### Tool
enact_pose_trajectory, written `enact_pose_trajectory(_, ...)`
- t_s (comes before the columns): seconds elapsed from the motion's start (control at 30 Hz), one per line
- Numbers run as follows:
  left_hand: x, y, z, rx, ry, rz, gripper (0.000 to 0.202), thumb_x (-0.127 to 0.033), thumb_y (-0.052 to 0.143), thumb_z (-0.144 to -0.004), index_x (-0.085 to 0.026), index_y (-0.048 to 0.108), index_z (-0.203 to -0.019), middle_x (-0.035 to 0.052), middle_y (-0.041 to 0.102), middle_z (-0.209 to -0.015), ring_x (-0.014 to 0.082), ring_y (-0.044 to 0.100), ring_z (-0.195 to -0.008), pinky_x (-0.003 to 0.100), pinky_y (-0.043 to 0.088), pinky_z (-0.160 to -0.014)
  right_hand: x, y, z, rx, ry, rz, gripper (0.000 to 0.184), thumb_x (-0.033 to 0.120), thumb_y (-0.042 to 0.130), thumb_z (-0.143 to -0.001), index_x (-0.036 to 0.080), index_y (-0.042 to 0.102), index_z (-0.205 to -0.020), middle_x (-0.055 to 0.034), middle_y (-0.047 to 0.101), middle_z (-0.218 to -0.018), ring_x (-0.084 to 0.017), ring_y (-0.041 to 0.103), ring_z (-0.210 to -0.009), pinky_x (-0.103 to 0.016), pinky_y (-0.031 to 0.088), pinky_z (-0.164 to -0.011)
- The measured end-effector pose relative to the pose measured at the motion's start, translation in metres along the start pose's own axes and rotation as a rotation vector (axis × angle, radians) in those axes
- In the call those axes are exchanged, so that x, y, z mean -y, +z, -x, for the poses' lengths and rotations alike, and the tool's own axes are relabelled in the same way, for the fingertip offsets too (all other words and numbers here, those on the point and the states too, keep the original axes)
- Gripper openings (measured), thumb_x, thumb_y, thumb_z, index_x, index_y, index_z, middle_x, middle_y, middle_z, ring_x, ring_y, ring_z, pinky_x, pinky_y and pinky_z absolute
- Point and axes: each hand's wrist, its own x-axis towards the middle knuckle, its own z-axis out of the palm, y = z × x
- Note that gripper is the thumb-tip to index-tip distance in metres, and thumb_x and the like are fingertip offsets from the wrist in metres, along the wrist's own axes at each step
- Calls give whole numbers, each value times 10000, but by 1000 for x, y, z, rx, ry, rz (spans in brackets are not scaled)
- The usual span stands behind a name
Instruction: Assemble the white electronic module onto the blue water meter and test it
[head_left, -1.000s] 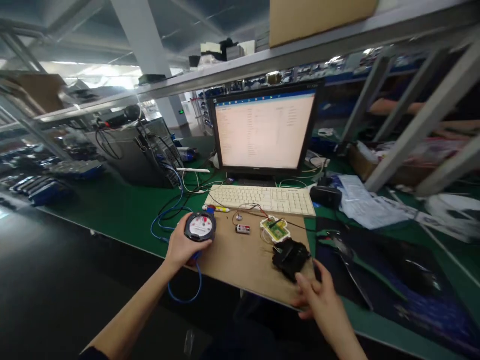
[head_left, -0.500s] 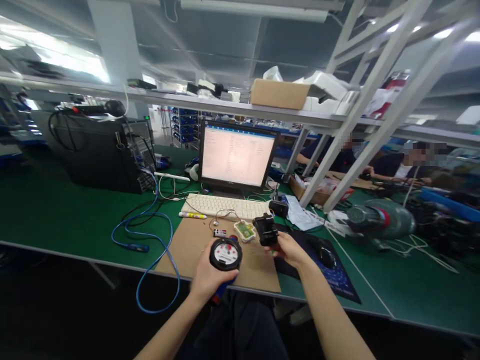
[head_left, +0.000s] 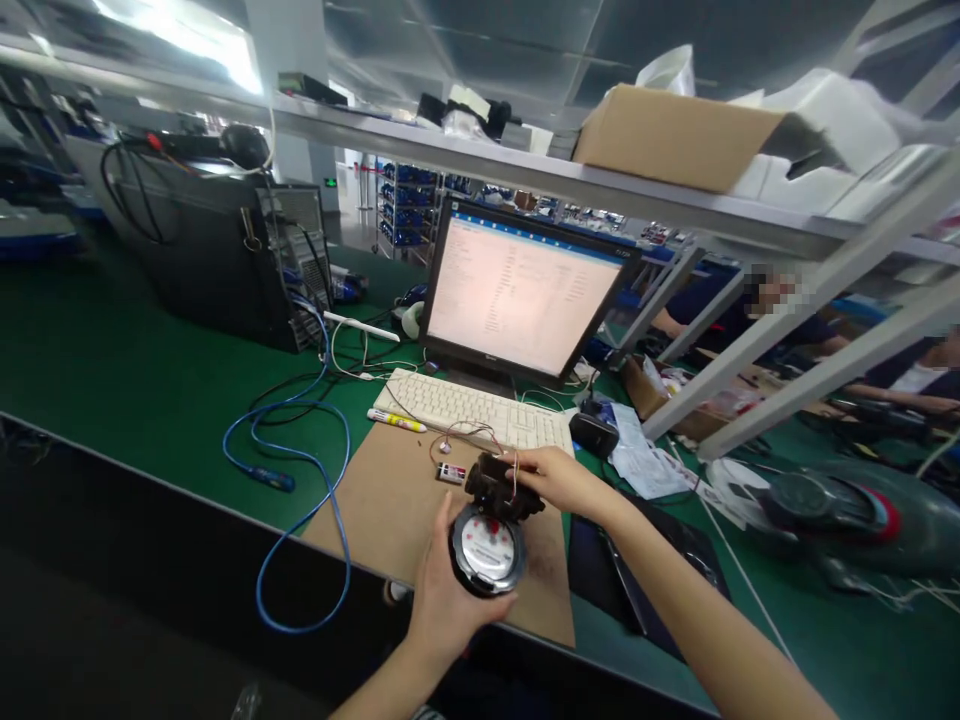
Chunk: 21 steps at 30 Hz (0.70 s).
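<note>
My left hand (head_left: 442,590) is wrapped round a water meter (head_left: 489,550), whose round white dial with red marks faces up near the table's front edge. In my right hand (head_left: 551,478) is a black plastic housing (head_left: 499,490), tilted over the far rim of the dial. Thin wires run up by the housing. Just left of it lies a small battery (head_left: 451,473) on the brown cardboard sheet (head_left: 367,505). The green circuit board seen earlier is hidden behind my right hand and the housing.
A white keyboard (head_left: 472,408) and a yellow marker (head_left: 397,420) lie before the monitor (head_left: 525,290). A blue cable (head_left: 345,500) loops over the table edge at left. At right are a mouse pad (head_left: 660,560) and a green power tool-like machine (head_left: 847,515). Two people sit beyond the shelf posts.
My right hand has brought the black housing left, from beside the meter to over its far rim. The view has turned and moved closer. My left hand keeps the meter.
</note>
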Motion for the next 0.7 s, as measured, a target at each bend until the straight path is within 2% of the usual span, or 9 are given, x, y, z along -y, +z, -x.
enact_pose_trajectory(0.1,1,3,0,-33,71,10,1189,-136,784,-452,-263,61,-1388,67,497,-1276,259,492,-1182,453,378,-1032,9,-3,3,22,8,136,327,237,457,-872,250,637,-1144,-43,664,-1095,-237,618,-993,-353,457,-852)
enact_pose_trajectory(0.2,3,4,0,-37,123,-7,1172,-155,774,-479,-271,47,-1390,68,485,-1278,260,476,-1197,457,371,-1039,14,-3,5,33,30,238,318,234,452,-887,242,628,-1151,-55,672,-1068,-243,623,-985,-351,466,-836)
enact_pose_trajectory(0.37,0,1,1,-2,99,-25,1192,-141,766,-489,-318,6,-1389,47,474,-1289,248,488,-1181,448,402,-1010,22,-2,4,22,58,394,293,248,433,-901,230,643,-1104,-71,684,-1014,-267,638,-939,-364,482,-783)
enact_pose_trajectory(0.57,-1,-3,1,14,80,-9,1248,-123,801,-460,-331,-4,-1391,43,465,-1292,241,481,-1194,449,377,-1037,22,-5,-1,75,32,320,289,214,456,-888,244,641,-1107,-49,681,-1040,-236,633,-970,-314,471,-800)
enact_pose_trajectory(0.7,0,-5,0,10,89,-11,1272,-124,817,-438,-313,6,-1399,70,457,-1310,272,476,-1202,477,379,-1033,24,-3,2,32,53,434,299,217,448,-891,204,624,-1132,-82,686,-988,-253,646,-910,-324,470,-747)
